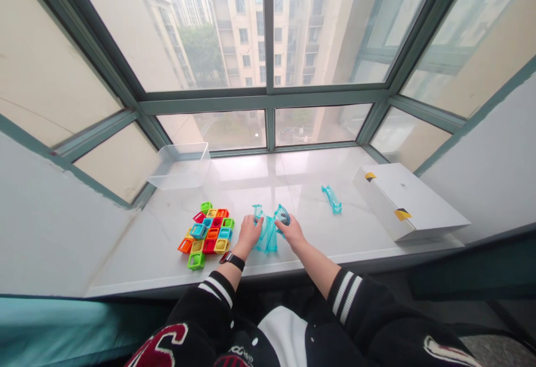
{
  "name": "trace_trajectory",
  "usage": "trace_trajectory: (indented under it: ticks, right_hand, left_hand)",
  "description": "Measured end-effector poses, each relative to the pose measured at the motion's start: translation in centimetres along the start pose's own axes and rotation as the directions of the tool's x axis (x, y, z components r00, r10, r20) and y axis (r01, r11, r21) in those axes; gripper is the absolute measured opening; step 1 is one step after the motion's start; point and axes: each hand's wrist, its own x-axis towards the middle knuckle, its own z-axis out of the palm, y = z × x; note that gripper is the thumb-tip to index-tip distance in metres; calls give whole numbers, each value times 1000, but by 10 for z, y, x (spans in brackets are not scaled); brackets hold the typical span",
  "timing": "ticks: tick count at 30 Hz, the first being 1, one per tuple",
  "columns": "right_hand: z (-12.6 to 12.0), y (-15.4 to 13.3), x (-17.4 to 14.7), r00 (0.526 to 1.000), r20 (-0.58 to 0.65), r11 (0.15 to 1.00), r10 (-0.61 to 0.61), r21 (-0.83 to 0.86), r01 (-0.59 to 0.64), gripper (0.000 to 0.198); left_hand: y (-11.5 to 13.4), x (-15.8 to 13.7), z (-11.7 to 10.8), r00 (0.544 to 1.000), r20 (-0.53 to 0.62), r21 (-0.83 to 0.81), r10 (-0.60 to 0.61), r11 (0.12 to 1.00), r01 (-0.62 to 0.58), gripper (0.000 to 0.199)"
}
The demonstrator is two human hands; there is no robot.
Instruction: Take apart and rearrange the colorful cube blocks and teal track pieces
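Several see-through teal plastic pieces, which look like toy track sections, lie between my hands near the sill's front edge. My left hand (250,232), with a dark watch on the wrist, has its fingers closed on the left end of a teal piece (257,210). A curved teal piece (282,211) is pinched in my right hand (293,229). More teal pieces (268,242) lie just below and between the hands; how they join cannot be made out. Farther right, a lone teal piece (332,199) rests on the sill.
Left of my hands lies a cluster of red, yellow, green, orange and blue blocks (213,233). A clear plastic bin (180,174) stands at the back left. At the right is a white box (412,196) with yellow-and-black tabs. Windows enclose the white sill (310,233).
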Motion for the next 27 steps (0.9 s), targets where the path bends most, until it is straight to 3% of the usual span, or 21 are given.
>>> trace_trajectory:
  ticks: [4, 9, 13, 18, 23, 27]
  right_hand:
    - [29, -5, 5, 985, 34, 944, -170, -279, 173, 51]
    - [47, -6, 6, 985, 85, 863, -153, -475, 175, 56]
    - [48, -7, 8, 976, 132, 822, -172, -527, 216, 56]
    - [52, -8, 11, 965, 173, 804, -198, -534, 261, 58]
    - [59, -9, 16, 977, 141, 837, -160, -505, 210, 65]
    - [61, -14, 23, 989, 103, 886, -105, -441, 140, 54]
  left_hand:
    - [-4, 5, -3, 998, -30, -91, -60, 994, 57, 28]
    - [-14, 4, -21, 985, -86, -199, -147, 972, 127, 34]
    - [-18, -5, -32, 980, -104, -286, -172, 949, 136, 37]
    - [-12, -15, -22, 989, -59, -372, -136, 922, 105, 39]
    - [-9, -17, -7, 983, -60, -420, -172, 898, 132, 37]
    - [-8, -16, -5, 986, -58, -427, -154, 897, 115, 36]
